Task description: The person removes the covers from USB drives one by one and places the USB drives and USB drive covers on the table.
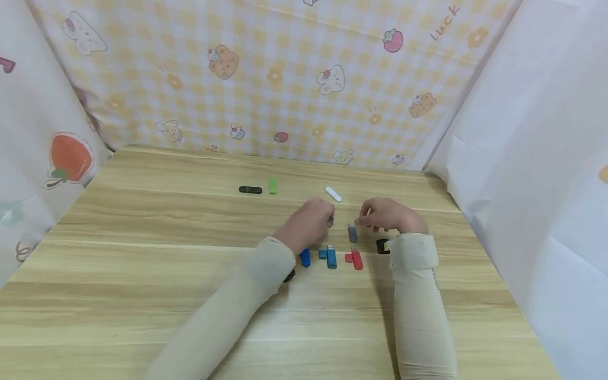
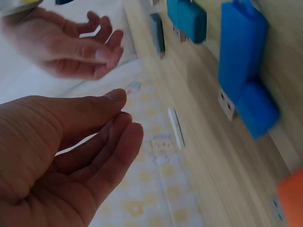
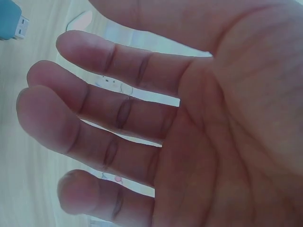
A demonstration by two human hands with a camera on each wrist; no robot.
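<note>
My left hand (image 1: 309, 224) is over the table with thumb and fingers curled together. A small grey-blue piece (image 1: 331, 220) shows pinched at its fingertips in the head view; in the left wrist view the fingers hide it. To the right, my right hand (image 1: 387, 215) hovers with loosely bent fingers, and the right wrist view has nothing in its palm. Just below its fingertips lies an uncapped grey USB stick (image 1: 352, 232). Nearer me are a red USB stick (image 1: 357, 259), a teal-blue one (image 1: 331, 258) and a bright blue one (image 2: 241, 52), caps beside them.
Farther back lie a black stick (image 1: 250, 189), a green stick (image 1: 273, 186) and a white stick (image 1: 333, 194). An orange stick (image 2: 291, 198) shows in the left wrist view. Patterned cloth (image 1: 266, 79) hangs behind the table; white cloth (image 1: 522, 158) stands along the right.
</note>
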